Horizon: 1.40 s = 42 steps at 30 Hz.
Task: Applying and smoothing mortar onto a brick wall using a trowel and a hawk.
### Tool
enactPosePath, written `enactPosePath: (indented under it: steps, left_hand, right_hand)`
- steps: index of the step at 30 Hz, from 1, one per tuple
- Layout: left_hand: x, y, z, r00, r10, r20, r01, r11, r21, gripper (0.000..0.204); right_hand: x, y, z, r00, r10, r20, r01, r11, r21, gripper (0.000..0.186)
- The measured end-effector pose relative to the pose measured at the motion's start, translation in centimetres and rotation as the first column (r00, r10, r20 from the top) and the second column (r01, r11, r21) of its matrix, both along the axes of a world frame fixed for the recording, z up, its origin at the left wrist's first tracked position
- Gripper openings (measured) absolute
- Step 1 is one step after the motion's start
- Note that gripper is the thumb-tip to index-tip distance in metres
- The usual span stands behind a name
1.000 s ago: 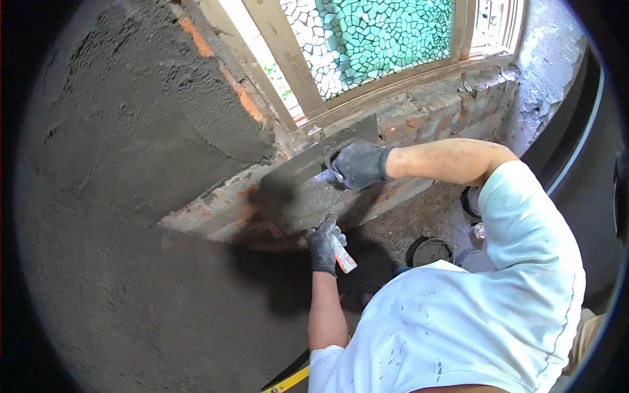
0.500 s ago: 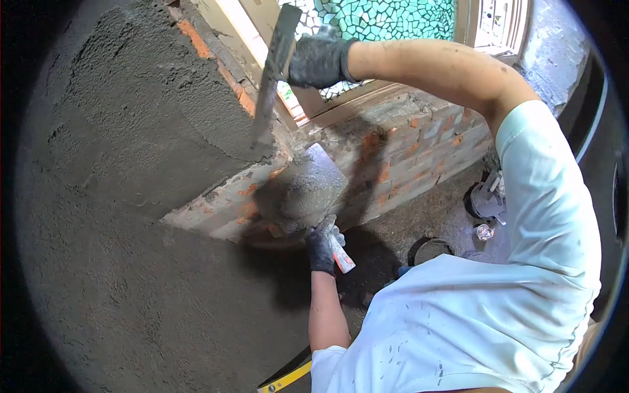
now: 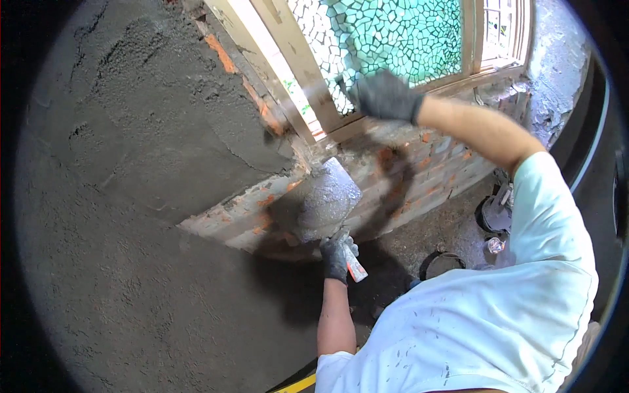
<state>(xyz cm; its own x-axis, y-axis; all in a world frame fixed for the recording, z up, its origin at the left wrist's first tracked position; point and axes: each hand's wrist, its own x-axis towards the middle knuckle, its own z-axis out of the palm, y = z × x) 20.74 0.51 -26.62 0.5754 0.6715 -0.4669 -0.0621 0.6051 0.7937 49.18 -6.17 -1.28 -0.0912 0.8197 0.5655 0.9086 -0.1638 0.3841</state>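
The left hand (image 3: pixel 335 259) is wrapped round the handle (image 3: pixel 357 267) of the trowel (image 3: pixel 339 171), long axis roughly toward the window (image 3: pixel 406 42). Mortar (image 3: pixel 321 208) lies below its far corner, leftward of the farther right hand (image 3: pixel 386 97), whose blurred grip I cannot tell.

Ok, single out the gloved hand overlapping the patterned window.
The right hand: it overlaps the mosaic-patterned pane, while the left hand is lower, gripping a mortar-laden trowel.

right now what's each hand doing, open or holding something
Left hand: closed, holding a mortar-laden flat tool.
Right hand: closed, apparently holding a motion-blurred tool.
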Motion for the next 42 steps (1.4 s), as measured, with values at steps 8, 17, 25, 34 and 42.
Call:
enactPosePath:
  steps: [8,17,25,34,42]
  left_hand:
    - [-1.3,-1.1,0.1,0.998,0.054,0.02,-0.053,0.999,-0.008,0.011]
    - [-3.8,-4.9,1.9,0.986,0.166,-0.02,-0.166,0.986,0.024,0.01]
    - [-6.0,-7.3,1.1,0.95,0.296,-0.097,-0.302,0.952,-0.047,0.017]
    - [-4.2,-5.4,-1.6,0.977,0.203,-0.071,-0.208,0.974,-0.088,0.014]
    - [-2.7,-2.4,-0.5,0.934,0.242,0.265,-0.193,0.961,-0.197,0.014]
  right_hand:
    - [-5.5,-1.4,-10.1,0.969,0.065,-0.239,-0.106,0.98,-0.166,0.019]
    - [-4.6,5.9,-7.3,0.199,0.711,-0.674,-0.752,0.552,0.36,0.016]
    - [-2.4,10.3,-13.8,0.474,0.8,-0.369,-0.776,0.577,0.254,0.009]
    - [-5.1,2.9,-12.6,0.836,0.143,-0.53,-0.191,0.981,-0.037,0.022]
    - [-8.1,-5.1,-14.4,0.939,0.223,-0.262,-0.299,0.905,-0.303,0.021]
